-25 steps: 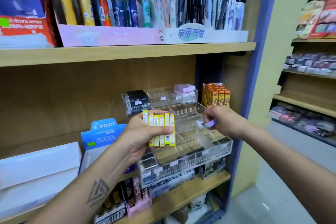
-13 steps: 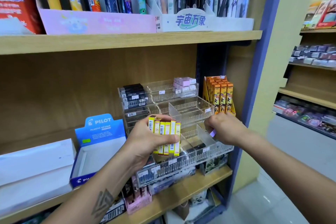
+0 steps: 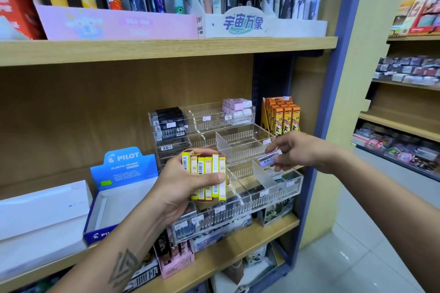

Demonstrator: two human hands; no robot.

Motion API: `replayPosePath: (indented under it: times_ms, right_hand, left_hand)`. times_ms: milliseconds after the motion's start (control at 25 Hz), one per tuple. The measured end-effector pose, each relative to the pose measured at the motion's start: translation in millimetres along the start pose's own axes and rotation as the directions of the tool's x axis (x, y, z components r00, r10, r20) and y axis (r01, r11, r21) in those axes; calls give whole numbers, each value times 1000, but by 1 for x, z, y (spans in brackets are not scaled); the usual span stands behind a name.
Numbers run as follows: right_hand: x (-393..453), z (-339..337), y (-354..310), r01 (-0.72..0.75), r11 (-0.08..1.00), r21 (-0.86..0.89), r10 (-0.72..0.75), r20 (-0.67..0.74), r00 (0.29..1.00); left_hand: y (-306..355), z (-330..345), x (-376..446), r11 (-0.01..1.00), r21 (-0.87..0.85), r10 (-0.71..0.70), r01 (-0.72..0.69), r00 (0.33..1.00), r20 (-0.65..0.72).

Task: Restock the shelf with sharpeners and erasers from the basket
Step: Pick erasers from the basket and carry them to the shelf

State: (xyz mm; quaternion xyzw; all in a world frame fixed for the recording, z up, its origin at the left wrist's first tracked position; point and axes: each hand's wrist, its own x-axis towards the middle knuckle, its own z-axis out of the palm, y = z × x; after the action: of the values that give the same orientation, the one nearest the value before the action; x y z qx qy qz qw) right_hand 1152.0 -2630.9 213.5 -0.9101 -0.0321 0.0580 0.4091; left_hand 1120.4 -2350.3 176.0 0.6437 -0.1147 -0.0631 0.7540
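the purple-sleeved eraser (image 3: pixel 268 160) sits pinched between the thumb and fingertips of the right hand (image 3: pixel 298 151), sticking out to the left of the hand over the middle tier of the clear acrylic organizer (image 3: pixel 281 191), just above one of its slanted dividers; whether it touches the divider cannot be told. the sleeve shows the letters "ono". half a second ago only a sliver of purple showed under that hand, which was lower and curled over the front tier; now the eraser is out in plain view and the hand is higher.

the left hand (image 3: pixel 188 188) grips a fan of yellow boxes (image 3: pixel 207 177), upright, barcodes facing the camera, thumb across their front and fingers wrapped behind. it holds them in front of the organizer's left side, much as it did a moment ago.

in the organizer's top tier lie black erasers (image 3: pixel 170 119) at left and pink erasers (image 3: pixel 237 108) at right. orange boxes (image 3: pixel 284 115) stand beside it on the right. a blue pilot display box (image 3: pixel 123 173) sits on the wooden shelf (image 3: pixel 238 252) to the left.
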Motion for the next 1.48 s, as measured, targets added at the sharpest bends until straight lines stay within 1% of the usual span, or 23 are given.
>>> replayPosePath:
  times_ms: [40,120,200,240,320,400,480,560,640,760,880,960,1040,1120,1160,1240,1320,1360,1400,1440,1480]
  right_hand:
    - [0,0,0,3,999,-49,-3,-20,1000]
    - [2,-1,-1,18,971,-236,-40,-91,995]
    - [4,0,-2,31,899,-436,-93,-124,988]
    - [4,1,-1,32,871,-489,-101,-115,988]
    - [4,5,1,28,852,-522,-90,-95,991]
    - [4,7,1,11,857,-515,-69,-94,993]
    - [5,11,1,7,835,-550,-75,-102,992]
    - [8,16,1,23,760,-650,-105,-87,991]
    - [9,21,1,67,688,-723,-124,-26,992]
    - [13,21,-2,98,674,-732,-54,83,995]
    - [16,23,-12,98,588,-803,46,154,987]
    - [18,27,-16,83,528,-845,20,110,994]
    - [17,35,-16,58,504,-862,-65,29,997]
    - [16,39,-14,62,484,-873,-118,5,993]
    - [16,37,-14,65,500,-864,-109,11,994]
    - [10,31,-22,79,580,-811,-92,31,995]
    - [3,29,-39,138,727,-672,-210,-27,977]
    - [-2,32,-51,189,813,-551,-273,-75,959]
    - [-9,38,-63,243,895,-374,-301,-105,948]
    - [-16,44,-75,283,949,-140,-297,-90,951]
    - [-22,49,-86,284,955,81,-283,-33,959]
  left_hand:
    - [-1,0,0,1000,-3,0,0,1000,2]
    - [-2,-1,1,1000,-2,2,-2,1000,5]
    - [-3,-1,1,1000,5,5,-5,1000,8]
    - [-3,-1,1,1000,6,3,-3,1000,7]
    - [-4,0,0,1000,13,-2,2,1000,4]
    - [-3,1,1,1000,24,-4,4,1000,3]
    - [-3,1,1,999,35,-2,2,1000,2]
    - [-2,1,0,999,48,-6,5,1000,3]
    - [-2,1,0,998,57,-12,12,1000,4]
    - [-3,2,1,998,58,-20,19,1000,2]
    - [-4,2,2,998,54,-24,24,1000,-3]
    - [-4,2,3,998,52,-22,21,1000,2]
    - [-5,1,3,999,43,-23,23,1000,3]
    - [-5,1,4,999,35,-30,30,1000,-1]
    - [-5,2,4,999,29,-33,33,999,-2]
    - [-4,2,3,999,6,-34,35,999,-9]
    - [-1,4,3,999,-40,-36,35,999,-34]
    - [2,4,3,997,-65,-34,31,998,-54]
    - [4,4,3,996,-83,-28,22,997,-70]
    - [7,4,4,995,-95,-18,10,996,-85]
    - [10,3,5,994,-107,-6,-5,995,-102]
